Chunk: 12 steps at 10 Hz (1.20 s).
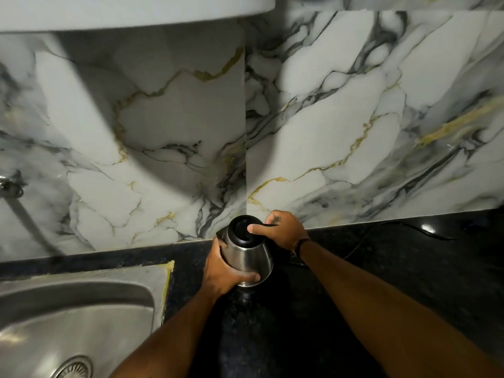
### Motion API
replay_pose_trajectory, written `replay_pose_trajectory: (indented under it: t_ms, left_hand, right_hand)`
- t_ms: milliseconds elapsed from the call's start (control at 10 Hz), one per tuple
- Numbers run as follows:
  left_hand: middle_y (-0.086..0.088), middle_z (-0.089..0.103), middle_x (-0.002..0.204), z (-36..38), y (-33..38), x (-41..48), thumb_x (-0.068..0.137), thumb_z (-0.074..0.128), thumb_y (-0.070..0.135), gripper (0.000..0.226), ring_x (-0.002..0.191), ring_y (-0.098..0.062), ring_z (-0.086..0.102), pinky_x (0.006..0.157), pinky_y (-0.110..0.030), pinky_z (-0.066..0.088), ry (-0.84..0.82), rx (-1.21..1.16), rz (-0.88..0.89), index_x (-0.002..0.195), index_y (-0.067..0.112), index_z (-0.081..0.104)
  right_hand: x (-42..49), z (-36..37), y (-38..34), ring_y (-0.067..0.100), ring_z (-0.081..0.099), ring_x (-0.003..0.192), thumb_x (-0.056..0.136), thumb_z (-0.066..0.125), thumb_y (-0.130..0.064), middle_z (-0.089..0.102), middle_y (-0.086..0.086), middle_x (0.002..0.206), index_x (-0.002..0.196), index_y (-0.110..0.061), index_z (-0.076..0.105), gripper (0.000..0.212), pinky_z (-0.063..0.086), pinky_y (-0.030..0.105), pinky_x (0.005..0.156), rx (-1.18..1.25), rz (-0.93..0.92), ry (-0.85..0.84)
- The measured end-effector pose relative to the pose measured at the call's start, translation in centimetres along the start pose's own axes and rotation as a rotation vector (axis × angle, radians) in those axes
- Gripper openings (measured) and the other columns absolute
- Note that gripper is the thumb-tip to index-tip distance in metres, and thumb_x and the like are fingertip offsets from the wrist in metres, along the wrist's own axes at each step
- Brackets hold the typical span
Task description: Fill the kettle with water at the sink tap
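Note:
A steel kettle (249, 257) with a black lid stands on the dark counter close to the marble wall. Its lid is down. My left hand (222, 271) wraps around the kettle's steel body from the left, fingers under its lower edge. My right hand (283, 230) grips the black handle at the kettle's right, with the thumb pressed on the lid. The steel sink (81, 309) lies at the lower left, its drain (72, 368) at the bottom edge. The tap (9, 185) shows only as a metal part on the wall at the far left.
A black power cord (420, 231) runs along the dark granite counter (409, 268) to the right of the kettle. The marble-patterned wall (327, 118) rises right behind it. A pale shelf or cabinet underside (122, 9) hangs at the top left.

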<state>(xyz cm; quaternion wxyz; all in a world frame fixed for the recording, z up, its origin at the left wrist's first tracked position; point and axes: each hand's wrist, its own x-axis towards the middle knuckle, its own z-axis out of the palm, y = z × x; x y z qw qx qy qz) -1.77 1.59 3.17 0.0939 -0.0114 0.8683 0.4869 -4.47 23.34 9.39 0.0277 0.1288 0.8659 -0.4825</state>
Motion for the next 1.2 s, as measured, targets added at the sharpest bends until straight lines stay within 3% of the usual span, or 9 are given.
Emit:
replay_pose_trajectory:
  t_ms: [300,400,500,700,800,900,1000,1100,1200]
  left_hand:
    - [0.004,0.067,0.133,0.3,-0.2,-0.6,0.026,0.110,0.048,0.125,0.123,-0.021,0.067,0.104,-0.049,0.063,0.000,-0.024,0.036,0.133,0.032,0.048]
    - [0.011,0.067,0.134,0.5,-0.6,-0.9,0.029,0.112,0.040,0.128,0.123,-0.013,0.066,0.093,-0.027,0.059,-0.014,-0.054,0.064,0.138,0.037,0.047]
    - [0.016,0.067,0.137,1.0,-1.1,-1.1,0.031,0.113,0.035,0.131,0.125,-0.006,0.065,0.093,-0.022,0.056,-0.024,-0.071,0.090,0.143,0.041,0.046]
    - [0.012,0.068,0.138,1.3,-1.6,-0.8,0.030,0.114,0.036,0.133,0.127,-0.014,0.067,0.103,-0.044,0.063,-0.003,-0.071,0.104,0.145,0.036,0.048]
    - [0.013,0.068,0.140,1.5,-2.1,-0.7,0.031,0.114,0.035,0.134,0.128,-0.013,0.067,0.105,-0.044,0.062,-0.010,-0.081,0.113,0.148,0.037,0.047]
    - [0.014,0.067,0.139,1.6,-2.3,-0.6,0.031,0.114,0.038,0.132,0.127,-0.012,0.067,0.100,-0.036,0.061,-0.017,-0.086,0.118,0.146,0.040,0.047]
    - [0.016,0.069,0.133,1.9,-2.7,-0.6,0.030,0.114,0.040,0.126,0.121,-0.002,0.068,0.087,-0.015,0.058,-0.026,-0.093,0.116,0.135,0.054,0.046]
    - [0.016,0.068,0.134,1.7,-2.8,-0.5,0.029,0.115,0.041,0.125,0.122,0.000,0.067,0.088,-0.015,0.058,-0.054,-0.100,0.122,0.129,0.065,0.043]
    - [0.014,0.060,0.146,1.2,-2.4,-0.8,0.030,0.116,0.046,0.140,0.139,-0.014,0.059,0.110,-0.041,0.058,-0.072,-0.125,0.116,0.146,0.052,0.038]
  right_hand:
    - [-1.0,-0.2,0.1,0.031,0.076,0.093,0.045,0.082,-0.083,0.073,0.001,0.083,0.074,-0.024,0.064,0.068,0.064,0.049,0.085,-0.026,-0.011,0.008]
    - [-1.6,-0.2,0.8,0.031,0.075,0.094,0.058,0.094,-0.071,0.074,0.003,0.087,0.078,-0.020,0.067,0.061,0.064,0.052,0.089,-0.032,-0.022,0.000]
    - [-1.8,0.0,1.6,0.028,0.074,0.093,0.070,0.100,-0.056,0.073,0.001,0.086,0.078,-0.019,0.067,0.051,0.064,0.052,0.091,-0.039,-0.037,0.025]
    - [-2.2,-0.2,0.7,0.028,0.075,0.097,0.054,0.091,-0.074,0.078,0.007,0.095,0.079,-0.021,0.068,0.063,0.065,0.051,0.092,-0.006,-0.016,0.006]
    - [-2.3,-0.2,0.9,0.029,0.076,0.096,0.049,0.085,-0.080,0.078,0.007,0.093,0.079,-0.020,0.068,0.069,0.066,0.052,0.091,0.003,-0.009,0.003]
    - [-2.2,-0.1,0.9,0.027,0.076,0.092,0.049,0.084,-0.081,0.077,0.003,0.088,0.078,-0.022,0.067,0.068,0.066,0.051,0.089,-0.003,-0.010,0.002]
    - [-2.1,-0.2,1.0,0.026,0.075,0.090,0.049,0.083,-0.082,0.075,0.000,0.084,0.075,-0.024,0.065,0.066,0.066,0.051,0.088,0.002,-0.005,-0.003]
    - [-2.1,-0.2,0.9,0.024,0.075,0.091,0.050,0.082,-0.083,0.076,-0.001,0.086,0.075,-0.025,0.064,0.066,0.065,0.050,0.090,-0.014,0.010,-0.020]
    - [-2.4,-0.2,0.6,0.021,0.073,0.101,0.051,0.078,-0.086,0.078,-0.001,0.103,0.086,-0.029,0.066,0.068,0.062,0.052,0.098,-0.019,0.006,-0.027]
